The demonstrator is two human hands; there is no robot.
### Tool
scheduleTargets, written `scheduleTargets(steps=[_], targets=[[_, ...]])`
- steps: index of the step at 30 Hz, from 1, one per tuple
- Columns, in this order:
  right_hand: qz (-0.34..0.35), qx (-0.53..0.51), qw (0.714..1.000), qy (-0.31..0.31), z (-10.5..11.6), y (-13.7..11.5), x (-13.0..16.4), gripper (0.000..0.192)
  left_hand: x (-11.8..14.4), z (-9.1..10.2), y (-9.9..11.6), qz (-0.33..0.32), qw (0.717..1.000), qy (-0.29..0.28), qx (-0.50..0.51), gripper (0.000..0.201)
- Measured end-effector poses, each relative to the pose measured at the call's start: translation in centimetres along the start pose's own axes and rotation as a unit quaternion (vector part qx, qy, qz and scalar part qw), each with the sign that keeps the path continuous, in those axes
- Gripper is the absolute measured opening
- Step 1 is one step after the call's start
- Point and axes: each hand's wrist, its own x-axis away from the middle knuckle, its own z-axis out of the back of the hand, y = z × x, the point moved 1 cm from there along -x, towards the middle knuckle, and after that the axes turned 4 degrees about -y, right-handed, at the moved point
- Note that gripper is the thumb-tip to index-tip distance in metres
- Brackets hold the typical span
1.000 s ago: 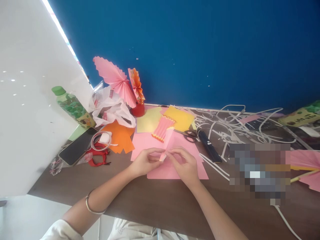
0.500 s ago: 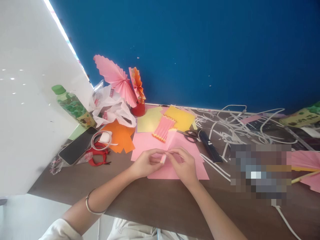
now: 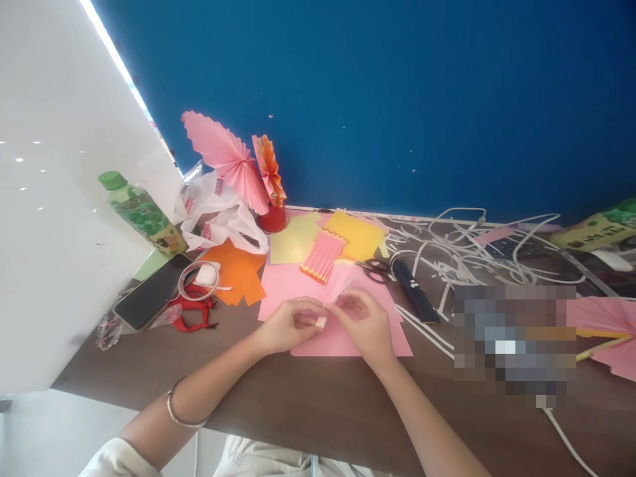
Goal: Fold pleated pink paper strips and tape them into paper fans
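Observation:
Between my two hands is a folded strip of pink paper (image 3: 340, 286), pinched at its middle, with one end rising away from me and a pale end poking out below. My left hand (image 3: 291, 324) is closed on it with thumb and fingertips. My right hand (image 3: 362, 324) pinches it from the other side, fingertips touching or nearly touching the left ones. Underneath lie large pink sheets (image 3: 283, 286). Just beyond rests a pleated pink paper piece (image 3: 324, 255) with yellow-orange zigzag edges, partly over yellow paper (image 3: 358, 233).
Scissors (image 3: 376, 269) and a black case (image 3: 415, 291) lie to the right, before tangled white cables (image 3: 462, 252). On the left are orange paper (image 3: 241, 275), a tape roll (image 3: 186, 291), a phone (image 3: 152, 291), a green-capped bottle (image 3: 144, 212) and a plastic bag (image 3: 228, 228). Paper fans (image 3: 233, 162) stand behind.
My right fingers have shifted slightly at the pinch, and the strip's far end leans further right. The whole view has moved a little. Both hands keep their hold.

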Motion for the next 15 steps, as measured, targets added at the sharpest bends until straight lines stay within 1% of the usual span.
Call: scheduleTargets(steps=[3, 8, 12, 15], targets=[[0.01, 0.0, 1.0, 0.004, 0.2, -0.4, 0.0, 0.019, 0.1, -0.1, 0.0, 0.006, 1.0, -0.004, 0.008, 0.025], [0.017, 0.008, 0.999, 0.042, 0.7, -1.2, -0.1, 0.012, 0.3, -0.3, -0.3, 0.025, 1.0, -0.017, 0.002, 0.032], [0.058, 0.025, 0.997, 0.039, 0.9, -1.5, -0.2, 0.006, 0.3, -0.2, -0.5, 0.026, 1.0, -0.016, 0.006, 0.034], [0.075, 0.034, 0.996, 0.041, 1.0, -1.4, -0.3, 0.005, 0.3, -0.2, -0.5, 0.022, 1.0, -0.018, 0.0, 0.033]])
